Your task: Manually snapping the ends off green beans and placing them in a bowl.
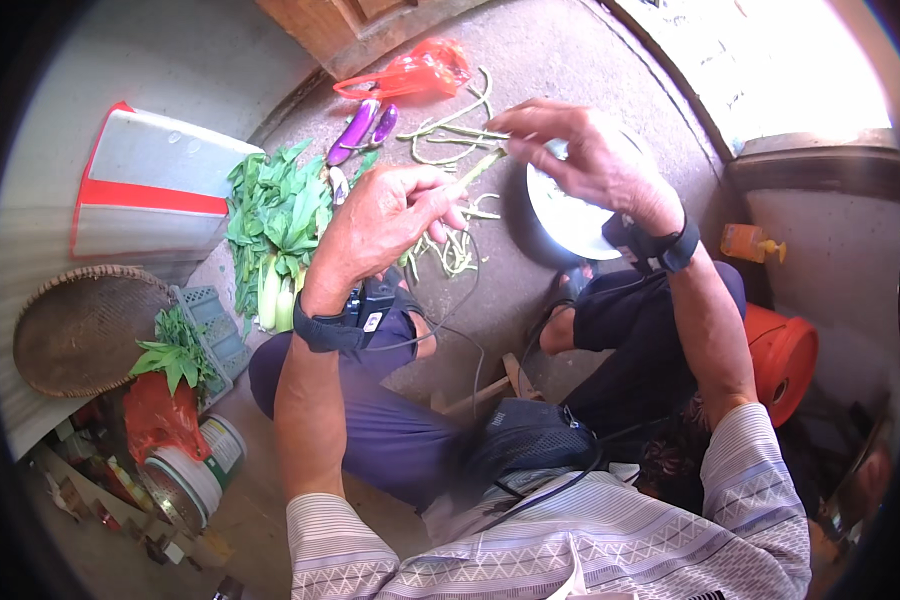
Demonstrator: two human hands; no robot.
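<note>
My left hand (pixel 397 210) pinches a short green stalk (pixel 481 171), likely a piece of a long bean, between thumb and fingers. Close to the stalk's far end is my right hand (pixel 592 154), its fingers bent; whether they grip anything is unclear. Below my right hand a white basin (pixel 570 225) stands on the floor, partly covered by the hand and wrist. Long green beans (pixel 442 159) lie loose beyond my left hand. Nearer my feet is a small pile of short bean pieces (pixel 456 255).
Two purple eggplants (pixel 354 135) lie by a red plastic bag (pixel 427 71). Leafy greens (pixel 281 210) are heaped left, near a woven basket (pixel 82 330) and grey crate (pixel 217 330). An orange-red bucket (pixel 784 367) stands right. A cable (pixel 480 352) hangs between my legs.
</note>
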